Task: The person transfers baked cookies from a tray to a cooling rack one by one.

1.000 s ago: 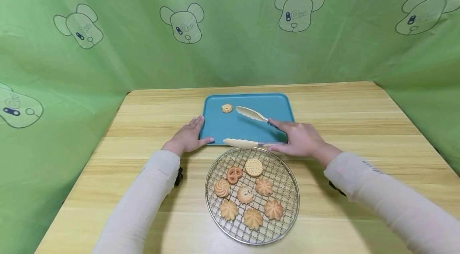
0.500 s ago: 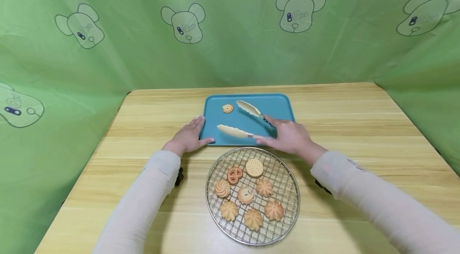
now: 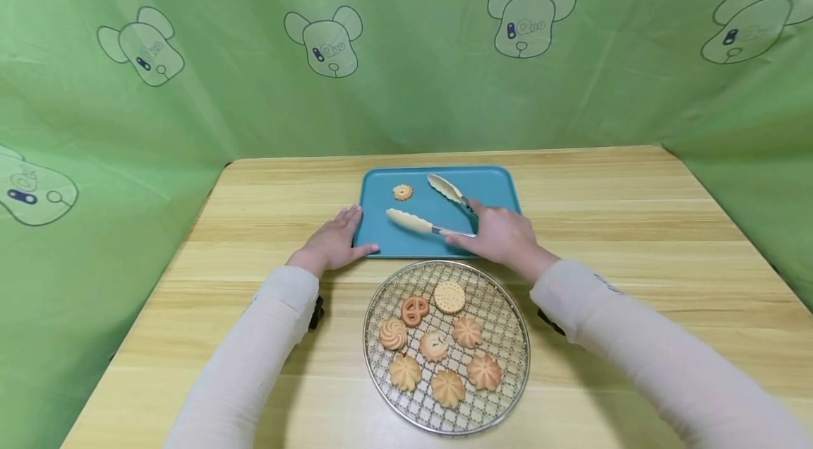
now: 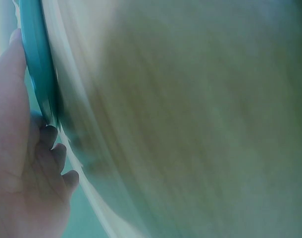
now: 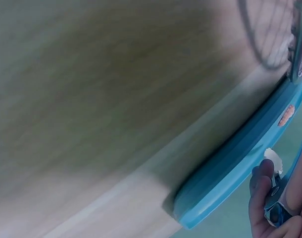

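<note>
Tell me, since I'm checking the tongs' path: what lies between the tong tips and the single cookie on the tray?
Only bare blue tray, in the head view. The tongs, held by the right hand, gape open beside the cookie.

Tongs' [image 3: 437, 212] handle end — hidden under right hand [image 3: 502, 237] — wrist views blurred

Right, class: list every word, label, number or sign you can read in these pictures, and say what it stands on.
No readable text anywhere.
Green curtain: printed bear heads bear small marks on the face, too small to read.
Blue tray, tongs, wire rack and cookies: no lettering visible.
</note>
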Demonstrator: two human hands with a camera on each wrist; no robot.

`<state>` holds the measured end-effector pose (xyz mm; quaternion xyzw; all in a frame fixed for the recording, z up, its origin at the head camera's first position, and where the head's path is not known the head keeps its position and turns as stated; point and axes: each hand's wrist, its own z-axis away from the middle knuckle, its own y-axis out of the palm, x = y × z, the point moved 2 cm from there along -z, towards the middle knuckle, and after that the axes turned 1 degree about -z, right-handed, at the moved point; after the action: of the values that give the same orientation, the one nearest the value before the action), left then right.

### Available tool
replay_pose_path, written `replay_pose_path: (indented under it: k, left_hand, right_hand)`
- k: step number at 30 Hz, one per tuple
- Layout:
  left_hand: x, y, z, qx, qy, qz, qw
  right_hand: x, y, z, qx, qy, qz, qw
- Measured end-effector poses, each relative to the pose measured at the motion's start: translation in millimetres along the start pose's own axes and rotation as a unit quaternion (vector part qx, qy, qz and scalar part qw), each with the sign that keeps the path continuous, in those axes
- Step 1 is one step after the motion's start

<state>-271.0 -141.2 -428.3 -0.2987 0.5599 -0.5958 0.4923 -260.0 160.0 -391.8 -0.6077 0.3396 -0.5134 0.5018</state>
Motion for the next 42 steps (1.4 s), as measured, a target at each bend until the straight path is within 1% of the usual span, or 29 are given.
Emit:
replay_pose_path:
  k: [7,14,25,32,42]
  left_hand:
    - [0.0,0.5,-0.4,0.002,-0.003,0.001,1.0]
    - [-0.6,-0.3,-0.1,0.003,-0.004,0.002,1.0]
    - [-1.1,-2.5,2.1,0.009,-0.009,0.005,0.9999]
    - [-2.1,-4.3,3.8,0.009,-0.009,0.004,0.9999]
    - [-3.3,-4.1,3.3,0.011,-0.005,0.003,0.9999]
  right_hand:
    - [4,-1,-8,0.014,0.016,-0.001,1.0]
    - [8,-2,-14,0.016,0.024,0.008,1.0]
    - [17,1,-22,0.017,0.023,0.007,1.0]
    - [23,1,-24,0.029,0.03,-0.001,0.999]
    - [23,2,-24,0.022,0.024,-0.008,0.999]
